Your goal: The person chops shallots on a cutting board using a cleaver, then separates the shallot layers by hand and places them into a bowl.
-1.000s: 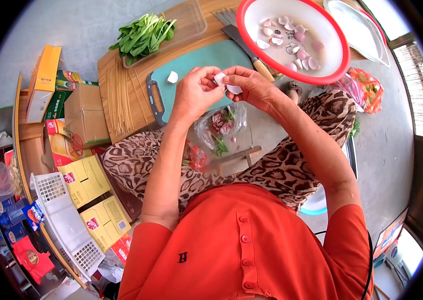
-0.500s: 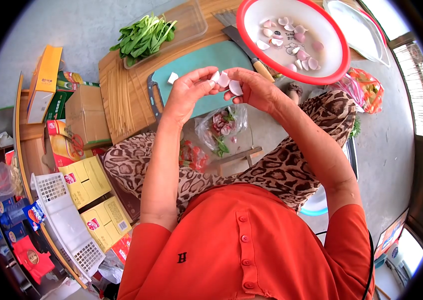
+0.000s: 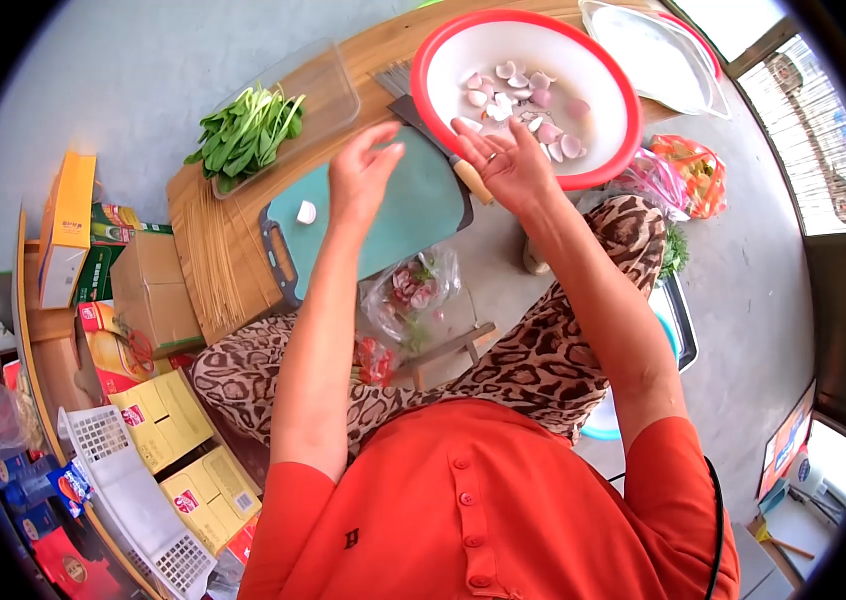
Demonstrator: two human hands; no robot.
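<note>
My left hand [image 3: 358, 178] is over the teal cutting board [image 3: 398, 215], its thumb and fingers apart with nothing between them. My right hand [image 3: 511, 168] is at the near rim of the red-rimmed white basin [image 3: 598, 165], palm up and fingers spread, empty. Several pinkish-white onion-like pieces [image 3: 541, 97] lie in the basin. One white piece [image 3: 306, 212] rests on the board's left part. A knife with a wooden handle [image 3: 473, 181] lies beside the basin, its blade partly under the rim.
Leafy greens [image 3: 248, 135] lie in a clear tray [image 3: 335, 90] at the back left. Thin sticks [image 3: 205, 265] are on the wooden table [image 3: 181, 200]. Below the board is a plastic bag [image 3: 448, 275] with scraps. Cardboard boxes [image 3: 158, 300] stand at left, bags [image 3: 695, 175] at right.
My hands have moved apart, and the pale pieces they held are gone from them. My right hand has opened near the basin. The whole view has shifted, with the table lower and further left.
</note>
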